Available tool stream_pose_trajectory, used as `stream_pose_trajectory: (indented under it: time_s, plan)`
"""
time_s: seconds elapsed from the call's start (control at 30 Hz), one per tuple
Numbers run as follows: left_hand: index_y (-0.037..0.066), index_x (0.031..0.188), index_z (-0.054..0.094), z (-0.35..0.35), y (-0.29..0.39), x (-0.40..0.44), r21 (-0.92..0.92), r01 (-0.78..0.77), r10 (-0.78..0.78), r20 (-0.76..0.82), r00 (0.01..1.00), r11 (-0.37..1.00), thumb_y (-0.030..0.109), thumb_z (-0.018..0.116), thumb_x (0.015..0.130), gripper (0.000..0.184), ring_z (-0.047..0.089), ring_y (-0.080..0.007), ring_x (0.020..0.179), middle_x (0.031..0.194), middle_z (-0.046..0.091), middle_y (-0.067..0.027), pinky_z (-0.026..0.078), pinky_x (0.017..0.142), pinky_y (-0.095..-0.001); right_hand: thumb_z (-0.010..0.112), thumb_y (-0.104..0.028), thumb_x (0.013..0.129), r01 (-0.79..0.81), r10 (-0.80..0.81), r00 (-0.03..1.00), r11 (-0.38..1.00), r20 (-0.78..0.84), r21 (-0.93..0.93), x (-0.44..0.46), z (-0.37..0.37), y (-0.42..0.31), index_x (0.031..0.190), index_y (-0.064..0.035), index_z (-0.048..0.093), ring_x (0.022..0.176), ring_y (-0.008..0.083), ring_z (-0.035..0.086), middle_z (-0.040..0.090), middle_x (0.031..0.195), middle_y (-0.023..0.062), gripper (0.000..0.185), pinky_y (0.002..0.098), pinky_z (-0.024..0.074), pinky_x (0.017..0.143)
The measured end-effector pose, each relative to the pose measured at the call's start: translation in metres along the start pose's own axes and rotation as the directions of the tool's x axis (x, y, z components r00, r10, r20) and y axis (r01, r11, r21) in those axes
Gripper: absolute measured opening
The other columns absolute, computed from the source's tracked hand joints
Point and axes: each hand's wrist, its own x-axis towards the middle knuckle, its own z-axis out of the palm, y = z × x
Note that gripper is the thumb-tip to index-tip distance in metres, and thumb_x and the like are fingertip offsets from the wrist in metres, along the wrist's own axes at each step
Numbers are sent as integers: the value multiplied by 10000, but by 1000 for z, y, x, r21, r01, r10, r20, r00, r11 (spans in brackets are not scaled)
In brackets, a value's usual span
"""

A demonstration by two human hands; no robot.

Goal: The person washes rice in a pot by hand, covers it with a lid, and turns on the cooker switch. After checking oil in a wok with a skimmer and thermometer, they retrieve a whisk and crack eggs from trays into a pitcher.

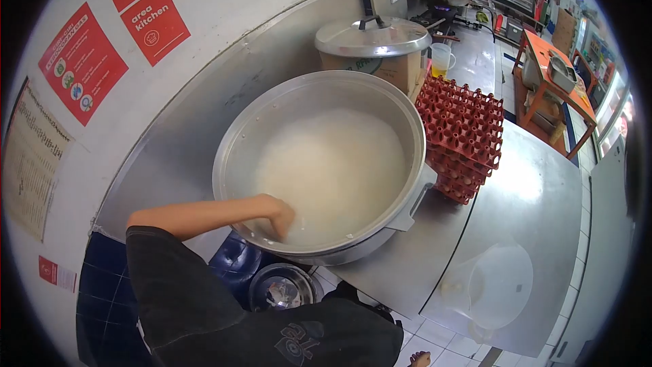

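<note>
A large, deep aluminium pot (pixel 231 137) stands on the steel counter, holding cloudy whitish water (pixel 333 156). My left hand (pixel 277 216) reaches over its near left rim and dips into the water; the fingers are under the surface, so their grip is hidden. A few small white bits cling to the inner wall near the front. My right hand (pixel 421 359) hangs low at the bottom edge, away from the pot and over the tiled floor. It is partly cut off by the frame, and its fingers cannot be made out well.
Stacked red egg trays (pixel 462 129) stand right of the pot. Behind it, a lidded metal pot (pixel 373 37) is beside a cardboard box and a jug of yellow liquid (pixel 441 60). A translucent container (pixel 499 285) sits at right; a metal basin (pixel 282 287) is below.
</note>
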Motion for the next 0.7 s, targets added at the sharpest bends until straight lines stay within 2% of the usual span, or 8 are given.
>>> stream_pose_trajectory:
  time_s: [0.2,0.23,0.27,0.3,0.33,0.4,0.47,0.7]
  plan:
    - [-99,899,671,-30,54,35,-131,-406,321,-418,850,905,256,719,702,409,655,-442,905,919,664,-311,523,808,-485,608,-244,832,165,-156,986,895,55,-414,-14,1,6,699,-120,647,616,229,612,655,700,69,186,421,486,532]
    - [-83,938,666,-36,59,45,-66,-477,385,-500,776,876,227,735,684,407,641,-434,933,948,654,-294,517,829,-479,609,-243,827,260,-229,965,783,126,-565,-16,4,3,701,-124,651,619,232,617,660,705,70,178,426,487,533]
    - [-67,977,661,-44,63,55,5,-542,447,-571,688,840,198,750,667,418,626,-426,962,978,643,-276,510,851,-472,610,-242,822,437,-328,890,412,317,-800,-17,7,-1,704,-127,654,623,236,622,666,710,72,170,430,488,534]
    - [-67,977,661,-57,67,66,23,-547,461,-569,681,837,198,750,667,418,626,-426,962,978,643,-276,510,851,-472,587,-225,847,218,-187,976,845,112,-488,-21,13,-5,700,-124,631,608,205,583,636,688,51,183,415,475,528]
    - [-36,1024,666,-71,72,77,171,-523,520,-555,649,835,195,763,654,447,620,-406,989,1007,640,-250,509,867,-457,563,-208,873,-46,46,999,999,1,2,-27,18,-9,697,-121,608,593,175,545,607,666,31,201,399,462,522]
    - [-6,1071,670,-94,66,100,332,-495,593,-531,605,803,192,775,642,484,614,-385,1015,1037,637,-225,508,884,-441,561,-212,877,-54,53,998,998,-42,-29,-44,21,-30,707,-119,610,603,176,547,609,675,33,199,399,463,531]
    - [79,1141,679,-122,54,114,499,-550,737,-534,414,670,225,774,616,553,596,-342,1095,1157,627,-166,501,903,-431,556,-219,884,-61,55,996,994,-66,-85,-54,33,-53,727,-115,614,622,179,553,614,695,39,197,399,465,548]
    - [154,1275,638,-185,-16,125,677,-372,772,-542,333,635,204,761,683,607,399,-300,1383,1474,467,-90,324,1122,-532,541,-246,910,-49,40,997,989,-68,-143,-77,66,-108,799,-103,628,691,189,571,631,764,59,201,398,473,609]
